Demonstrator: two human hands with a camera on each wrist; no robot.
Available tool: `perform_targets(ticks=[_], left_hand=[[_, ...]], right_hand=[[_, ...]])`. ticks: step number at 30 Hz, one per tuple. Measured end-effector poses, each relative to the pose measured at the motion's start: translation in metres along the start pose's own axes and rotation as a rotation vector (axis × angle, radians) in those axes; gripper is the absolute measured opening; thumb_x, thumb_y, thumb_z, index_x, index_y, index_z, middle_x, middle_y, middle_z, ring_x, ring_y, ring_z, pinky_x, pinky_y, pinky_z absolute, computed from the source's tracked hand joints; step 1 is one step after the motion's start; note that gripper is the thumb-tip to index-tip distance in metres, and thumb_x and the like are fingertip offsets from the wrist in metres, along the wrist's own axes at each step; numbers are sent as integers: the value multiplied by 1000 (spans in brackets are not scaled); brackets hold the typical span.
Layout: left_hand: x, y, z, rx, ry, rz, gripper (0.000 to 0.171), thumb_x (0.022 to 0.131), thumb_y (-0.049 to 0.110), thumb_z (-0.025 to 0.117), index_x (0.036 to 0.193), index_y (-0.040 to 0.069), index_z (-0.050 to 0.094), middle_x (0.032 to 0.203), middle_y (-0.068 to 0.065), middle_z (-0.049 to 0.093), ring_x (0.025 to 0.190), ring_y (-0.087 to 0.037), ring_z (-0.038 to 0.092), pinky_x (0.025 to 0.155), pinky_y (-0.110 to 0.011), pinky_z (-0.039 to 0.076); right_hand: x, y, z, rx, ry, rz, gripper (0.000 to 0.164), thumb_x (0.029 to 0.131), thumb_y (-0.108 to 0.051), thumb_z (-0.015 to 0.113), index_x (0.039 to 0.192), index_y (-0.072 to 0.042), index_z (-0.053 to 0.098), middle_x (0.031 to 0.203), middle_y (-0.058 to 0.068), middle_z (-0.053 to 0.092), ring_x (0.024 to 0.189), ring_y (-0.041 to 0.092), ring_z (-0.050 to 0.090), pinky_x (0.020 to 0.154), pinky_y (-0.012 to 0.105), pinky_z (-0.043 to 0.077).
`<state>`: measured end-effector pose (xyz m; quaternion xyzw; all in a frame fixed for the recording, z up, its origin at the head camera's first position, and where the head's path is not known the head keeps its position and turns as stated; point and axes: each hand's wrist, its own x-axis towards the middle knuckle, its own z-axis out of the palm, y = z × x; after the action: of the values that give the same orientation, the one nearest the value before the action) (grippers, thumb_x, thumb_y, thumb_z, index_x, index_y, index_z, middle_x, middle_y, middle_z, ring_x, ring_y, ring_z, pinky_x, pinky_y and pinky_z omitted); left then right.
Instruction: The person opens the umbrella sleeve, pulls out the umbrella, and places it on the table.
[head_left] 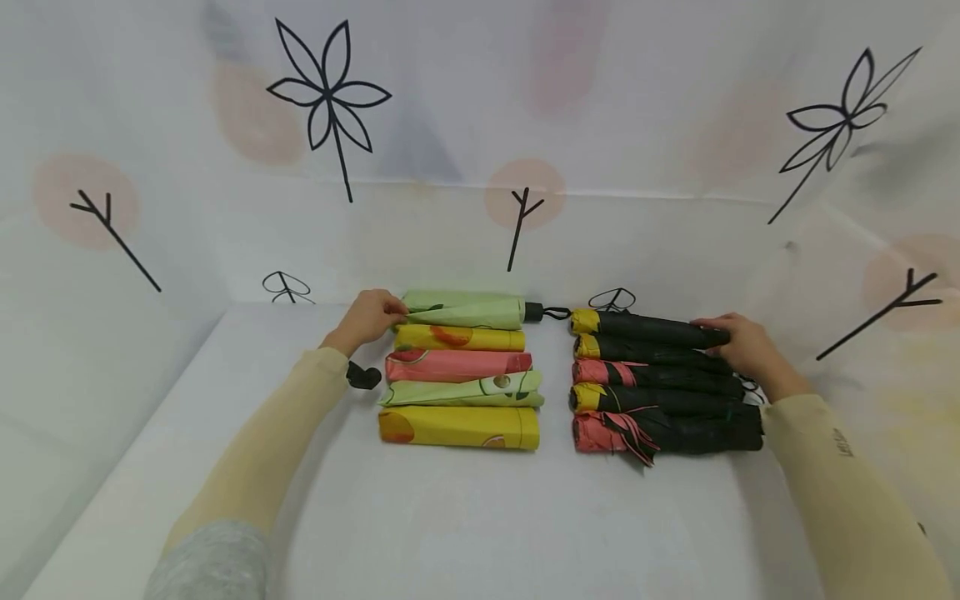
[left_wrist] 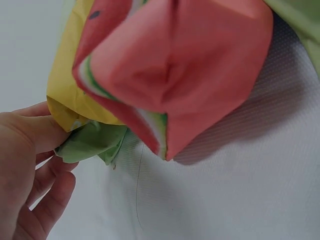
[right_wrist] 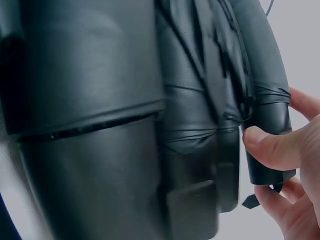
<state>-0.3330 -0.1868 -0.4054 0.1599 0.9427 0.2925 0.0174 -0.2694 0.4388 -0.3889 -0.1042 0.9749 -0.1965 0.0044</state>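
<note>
Folded umbrellas lie in two columns on the white table. My left hand (head_left: 372, 315) pinches the left end of the farthest light green umbrella (head_left: 472, 310), whose black handle with a wrist loop points right. In the left wrist view the fingers (left_wrist: 52, 192) are at its green cloth (left_wrist: 95, 142), partly behind the yellow umbrella (left_wrist: 75, 75). At the right column's far end, my right hand (head_left: 742, 346) grips the right end of a black umbrella with a yellow tip (head_left: 637, 327). In the right wrist view, thumb and fingers hold its black handle (right_wrist: 270, 155).
Nearer in the left column lie yellow (head_left: 457, 337), pink (head_left: 457, 365), light green (head_left: 461, 390) and yellow (head_left: 457, 427) umbrellas. Several black umbrellas with yellow or pink ends, such as the nearest one (head_left: 705, 432), fill the right column. A patterned white cloth (head_left: 450, 225) stands behind.
</note>
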Motion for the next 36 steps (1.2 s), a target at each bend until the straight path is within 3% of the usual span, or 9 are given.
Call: perform_targets(ticks=[4, 9, 12, 18, 24, 29, 31, 36], left_hand=[[-1, 0, 0, 7, 1, 0, 15, 96, 14, 68, 106, 5, 76, 106, -13, 67, 96, -28, 63, 78, -41, 53], [-2, 0, 1, 12, -4, -2, 17, 97, 15, 68, 107, 5, 76, 107, -13, 67, 96, -28, 63, 79, -41, 53], [-2, 2, 1, 10, -11, -5, 18, 97, 16, 68, 108, 5, 76, 108, -13, 68, 97, -29, 63, 80, -41, 53], [-1, 4, 1, 4, -8, -12, 19, 96, 17, 68, 111, 6, 74, 103, -12, 68, 93, -28, 63, 77, -40, 53], [-1, 3, 0, -48, 0, 23, 23, 95, 19, 70, 115, 7, 72, 98, -10, 67, 87, -26, 61, 72, -40, 52], [0, 3, -4, -75, 35, 55, 30, 95, 21, 69, 120, 5, 70, 107, -12, 66, 97, -29, 59, 79, -45, 51], [1, 3, -5, -89, 50, 57, 33, 97, 22, 67, 125, 4, 67, 112, -14, 65, 103, -30, 57, 84, -47, 49], [7, 6, -9, -105, 70, 47, 36, 99, 22, 64, 129, 3, 64, 117, -15, 64, 107, -31, 57, 89, -49, 49]], right_hand=[[2, 3, 5, 32, 5, 38, 53, 87, 9, 66, 138, 5, 52, 131, 36, 44, 116, 58, 42, 90, 69, 37], [2, 6, 13, 47, -10, 78, 45, 92, 11, 48, 135, 4, 56, 139, 38, 40, 124, 58, 38, 84, 60, 38], [0, 6, 17, 56, -7, 97, 45, 92, 11, 41, 133, 4, 58, 144, 40, 35, 120, 56, 41, 80, 56, 38], [-1, 6, 16, 67, 22, 89, 42, 94, 9, 43, 132, 4, 59, 140, 42, 38, 96, 46, 45, 72, 50, 40], [-3, 2, 11, 69, 44, 84, 40, 95, 8, 47, 133, 4, 59, 138, 42, 41, 94, 48, 49, 65, 43, 40], [-3, -14, 4, 79, 78, 54, 34, 99, 0, 52, 131, 4, 60, 131, 37, 52, 103, 52, 56, 69, 47, 46], [-1, -25, 1, 91, 84, 47, 33, 100, -1, 52, 132, 4, 60, 131, 35, 54, 114, 53, 54, 75, 50, 47], [10, -52, 3, 114, 134, -6, 29, 101, -1, 52, 128, 6, 62, 125, 33, 59, 111, 50, 58, 78, 54, 50]])
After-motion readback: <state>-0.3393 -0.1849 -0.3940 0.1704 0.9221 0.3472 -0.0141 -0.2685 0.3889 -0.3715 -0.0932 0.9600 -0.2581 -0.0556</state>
